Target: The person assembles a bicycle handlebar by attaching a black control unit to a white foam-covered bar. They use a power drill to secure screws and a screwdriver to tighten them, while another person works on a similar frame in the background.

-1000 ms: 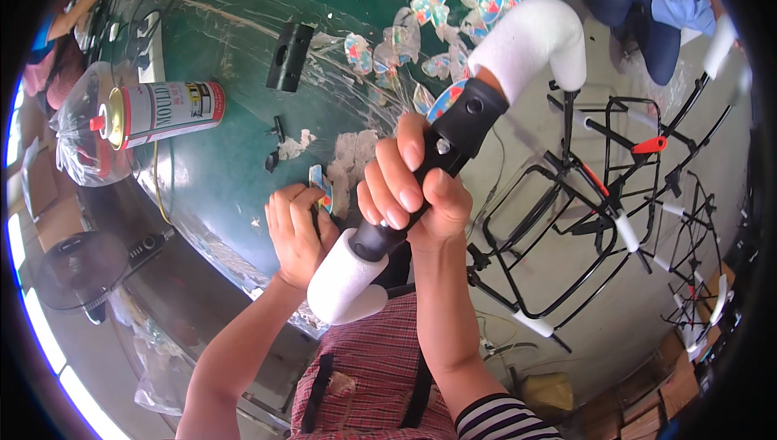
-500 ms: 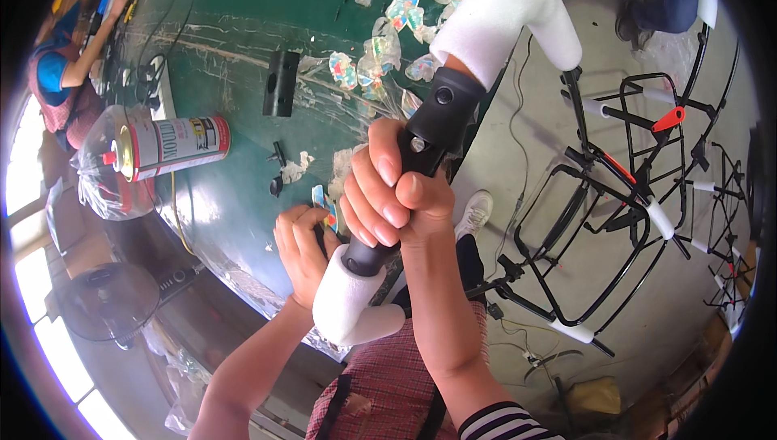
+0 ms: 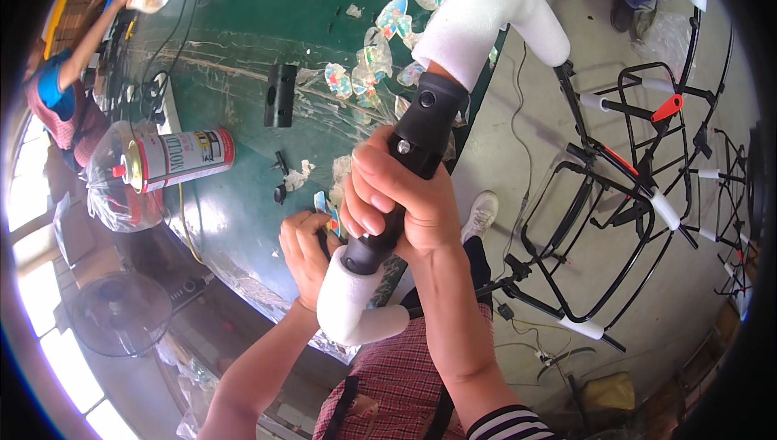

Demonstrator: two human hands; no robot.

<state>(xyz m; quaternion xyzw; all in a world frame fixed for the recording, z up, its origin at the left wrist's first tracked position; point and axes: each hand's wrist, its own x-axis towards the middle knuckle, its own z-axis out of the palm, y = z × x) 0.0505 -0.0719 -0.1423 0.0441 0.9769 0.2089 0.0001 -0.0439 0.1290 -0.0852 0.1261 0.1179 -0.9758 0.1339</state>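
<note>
A bent bar with white foam padding (image 3: 502,4) at its upper end and a white foam elbow (image 3: 348,302) at its lower end slants across the middle. Black plastic joint pieces (image 3: 422,128) with a round hole and a metal pin join the two. My right hand (image 3: 396,197) is wrapped round the black middle part, thumb laid across it. My left hand (image 3: 306,250) is by the table's near edge, beside the foam elbow, fingers curled. Something dark shows between its thumb and fingers, too hidden to name. A colourful sticker (image 3: 326,207) lies just beyond those fingertips.
On the green table (image 3: 235,205) lie a black tube (image 3: 281,96), small black parts (image 3: 280,177), and scattered clear wraps with stickers (image 3: 368,63). A spray can (image 3: 182,161) is at left, near a fan (image 3: 121,314). Black metal frames (image 3: 599,221) stand on the floor at right.
My right thumb has moved from beside the fingers to lie across the black joint. The bar's upper end has shifted slightly left. At upper left, a person's hand now holds a white bag.
</note>
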